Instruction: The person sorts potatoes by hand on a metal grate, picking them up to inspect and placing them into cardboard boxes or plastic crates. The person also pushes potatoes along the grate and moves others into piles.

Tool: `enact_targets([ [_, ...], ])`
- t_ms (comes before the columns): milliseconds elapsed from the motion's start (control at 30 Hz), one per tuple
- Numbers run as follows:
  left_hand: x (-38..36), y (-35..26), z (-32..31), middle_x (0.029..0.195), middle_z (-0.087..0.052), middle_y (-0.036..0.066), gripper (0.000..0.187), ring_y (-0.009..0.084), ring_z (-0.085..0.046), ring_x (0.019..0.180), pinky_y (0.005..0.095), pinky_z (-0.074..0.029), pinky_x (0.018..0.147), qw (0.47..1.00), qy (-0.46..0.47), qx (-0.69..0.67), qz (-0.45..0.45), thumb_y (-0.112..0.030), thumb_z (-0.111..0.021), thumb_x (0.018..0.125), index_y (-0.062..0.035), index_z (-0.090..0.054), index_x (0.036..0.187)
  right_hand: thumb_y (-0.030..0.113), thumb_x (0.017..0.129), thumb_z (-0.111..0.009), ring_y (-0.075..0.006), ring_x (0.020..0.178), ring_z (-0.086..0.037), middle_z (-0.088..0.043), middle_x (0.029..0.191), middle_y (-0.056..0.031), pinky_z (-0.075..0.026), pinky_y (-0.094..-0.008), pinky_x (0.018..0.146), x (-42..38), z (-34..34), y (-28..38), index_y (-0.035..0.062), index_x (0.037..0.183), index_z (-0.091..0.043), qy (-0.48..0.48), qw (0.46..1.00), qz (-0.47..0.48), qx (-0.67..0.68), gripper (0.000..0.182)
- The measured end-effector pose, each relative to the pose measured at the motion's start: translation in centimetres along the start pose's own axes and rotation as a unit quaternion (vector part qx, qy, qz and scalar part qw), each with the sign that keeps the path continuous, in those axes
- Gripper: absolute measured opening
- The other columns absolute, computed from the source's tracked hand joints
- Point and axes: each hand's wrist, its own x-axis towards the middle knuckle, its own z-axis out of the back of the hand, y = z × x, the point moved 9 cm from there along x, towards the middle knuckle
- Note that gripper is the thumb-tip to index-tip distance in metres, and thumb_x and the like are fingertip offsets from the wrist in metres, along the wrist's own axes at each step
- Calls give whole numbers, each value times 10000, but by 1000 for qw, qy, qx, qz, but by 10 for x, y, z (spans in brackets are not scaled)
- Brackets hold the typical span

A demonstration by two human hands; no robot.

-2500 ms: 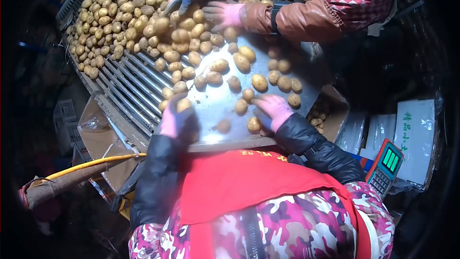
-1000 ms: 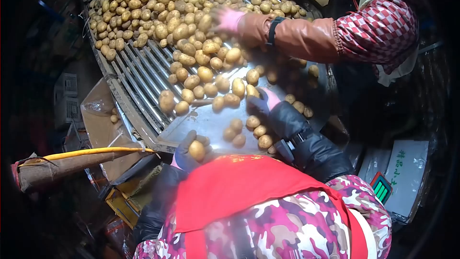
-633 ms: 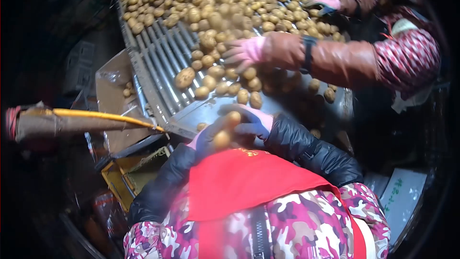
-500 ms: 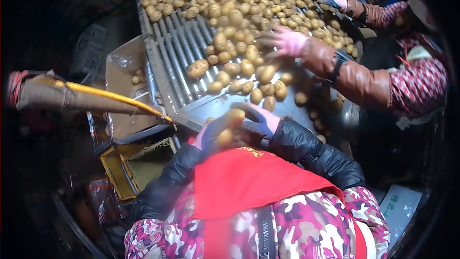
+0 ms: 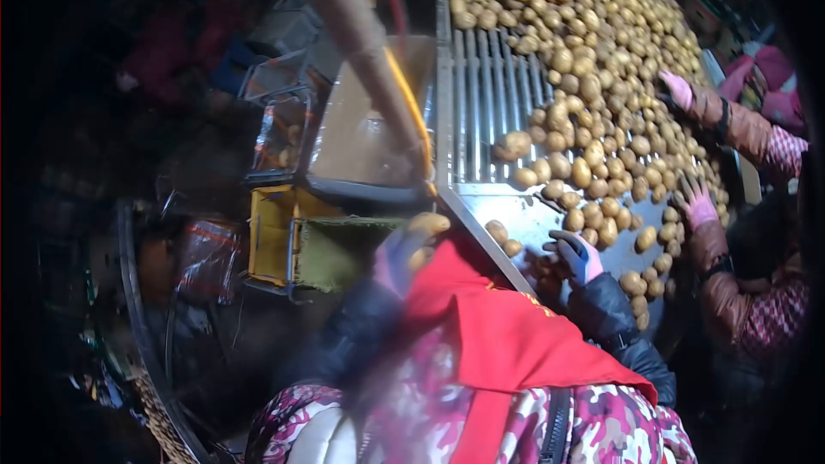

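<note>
My left hand [image 5: 395,256], gloved and blurred by motion, is closed around potatoes [image 5: 428,223]; two show, one above the other. It is left of the metal chute's edge, above the open yellow crate [image 5: 273,236]. My right hand [image 5: 577,255], in a dark-palmed glove with a pink back, is over the lower metal sheet [image 5: 490,199]. Its fingers are apart, beside loose potatoes [image 5: 593,215], and no potato shows in them. Two small potatoes [image 5: 502,236] lie between my hands on the sheet.
Metal rollers [image 5: 490,103] lead up to a large heap of potatoes [image 5: 601,17]. A co-worker's pink-gloved hands [image 5: 700,204] touch the heap's right side. A cardboard box [image 5: 365,133] stands left of the chute, with a wrapped pole [image 5: 361,43] crossing above it.
My view has swung left. My hands have parted: the left has carried potatoes away to the left of the chute, while the right is over the sheet. The co-worker's nearer hand has shifted along the heap.
</note>
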Motion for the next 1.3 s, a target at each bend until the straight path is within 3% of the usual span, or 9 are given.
enact_targets([
  [167, 85, 69, 184, 1082, -700, 40, 336, 115, -660, 865, 267, -557, 711, 982, -108, -147, -47, -275, -541, 1079, -45, -658, 1293, 336, 1062, -589, -177, 1042, -656, -712, 1188, -115, -513, -324, 901, -7, -1, 6, 13, 1380, -599, -8, 1000, -8, -1, 453],
  [333, 105, -51, 220, 1377, -595, 97, 520, 188, -594, 1158, 330, -563, 924, 853, 202, -443, -188, -377, -464, 1110, -23, -481, 1491, 324, 1059, -596, -172, 1005, -668, -723, 1171, -114, -526, -309, 855, -7, 2, 3, 18, 1383, -599, -17, 1000, -6, -4, 446],
  [400, 74, -59, 206, 1054, -653, 58, 471, 205, -628, 827, 311, -565, 665, 872, -232, -432, 2, -472, -480, 1079, -203, -535, 1461, 322, 1069, -587, -159, 964, -672, -727, 1156, -114, -535, -293, 814, -9, 5, 1, 18, 1380, -598, -31, 999, 3, -6, 436],
  [500, 76, -44, 189, 1065, -671, 58, 493, 206, -648, 875, 335, -595, 681, 868, -184, -460, 8, -480, -544, 1056, -113, -581, 1382, 322, 1090, -566, -106, 863, -654, -736, 1127, -83, -527, -244, 699, -11, 12, -2, 35, 1372, -602, -51, 999, 6, -11, 403],
  [767, 85, 16, 82, 867, -696, 64, 358, 215, -672, 718, 341, -564, 590, 964, 33, -222, 146, -441, -650, 1001, -88, -694, 1037, 168, 1011, -643, -186, 1057, -666, -717, 1131, -126, -538, -318, 927, -46, 6, 22, 18, 1326, -633, -99, 993, 28, -60, 349],
  [933, 47, 15, -63, 1094, -701, 103, 422, 229, -696, 869, 357, -584, 727, 965, 107, -77, 225, -429, -567, 1043, -127, -641, 1329, 202, 1040, -638, -167, 978, -687, -736, 1077, -86, -547, -326, 895, -61, 7, 17, 33, 1299, -681, -135, 985, 60, -84, 312],
  [1033, 88, 24, -117, 1240, -650, 123, 430, 219, -662, 1101, 367, -587, 885, 968, 176, -28, 177, -321, -685, 1000, -83, -627, 1352, 205, 1015, -657, -207, 967, -714, -746, 1062, -120, -552, -339, 885, -54, 10, 15, 54, 1277, -697, -141, 971, 60, -183, 305],
  [1167, 180, -36, -150, 1353, -595, 188, 615, 358, -633, 1192, 440, -538, 1006, 847, 32, 450, -282, -289, -766, 902, -89, -559, 1445, 223, 1001, -656, -283, 1032, -721, -736, 1130, -172, -555, -386, 919, -50, 10, 16, 63, 1293, -682, -143, 955, 4, -261, 333],
  [1300, 258, -22, -177, 1364, -580, 234, 690, 428, -597, 1245, 473, -496, 1072, 762, 71, 604, -225, -261, -762, 845, -184, -529, 1491, 212, 1023, -636, -246, 1063, -710, -739, 1151, -151, -549, -368, 936, -70, 28, 3, 43, 1321, -660, -162, 971, 18, -174, 343],
])
